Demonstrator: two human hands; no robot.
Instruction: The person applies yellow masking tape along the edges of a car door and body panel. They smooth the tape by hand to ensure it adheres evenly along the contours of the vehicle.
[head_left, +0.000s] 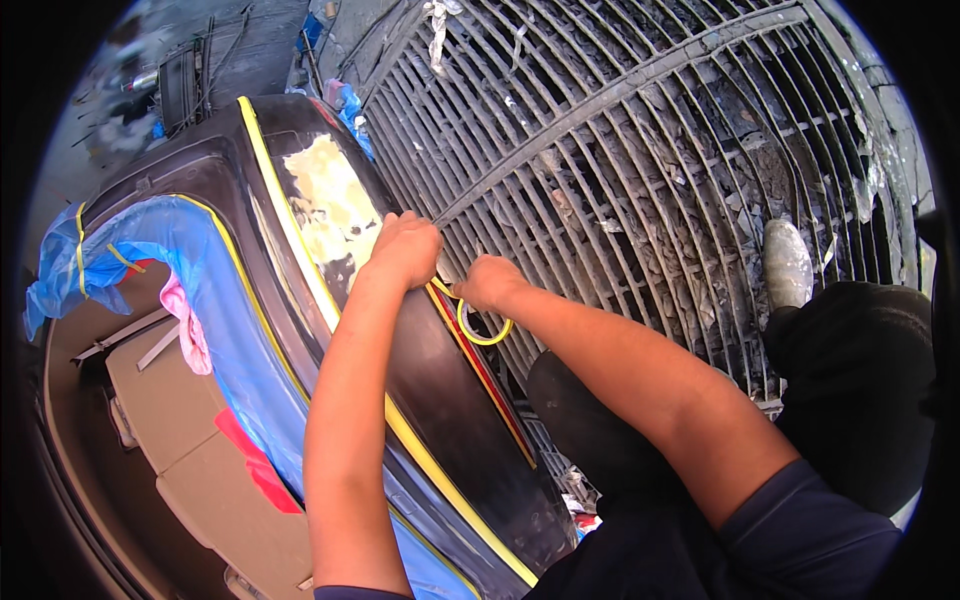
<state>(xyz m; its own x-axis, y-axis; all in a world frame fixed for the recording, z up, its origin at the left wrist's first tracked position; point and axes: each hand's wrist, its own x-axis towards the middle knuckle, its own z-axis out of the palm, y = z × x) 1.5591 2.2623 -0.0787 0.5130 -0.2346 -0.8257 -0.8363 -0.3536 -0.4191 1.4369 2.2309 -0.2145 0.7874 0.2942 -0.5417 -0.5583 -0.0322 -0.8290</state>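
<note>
My right hand [492, 284] is closed on a roll of yellow masking tape [484, 336], which hangs below the fingers beside the car's outer edge. Just to its left, my left hand [408, 250] is curled against the edge of the dark car body panel [440, 375]; its fingertips are hidden, so what they grip cannot be made out. A short stretch of yellow tape shows between the two hands. Below them, a red strip [480, 370] edged with yellow runs along the panel. A sanded cream filler patch [325, 195] lies beyond my left hand.
Yellow tape [420, 440] runs lengthwise along the body. Blue plastic sheeting [235, 300] lines the opening, with a pink cloth [186, 325] and a red piece [258, 460] over the beige interior [180, 410]. A slatted metal floor grate [600, 180] with debris beneath lies right; my shoe [788, 265] rests there.
</note>
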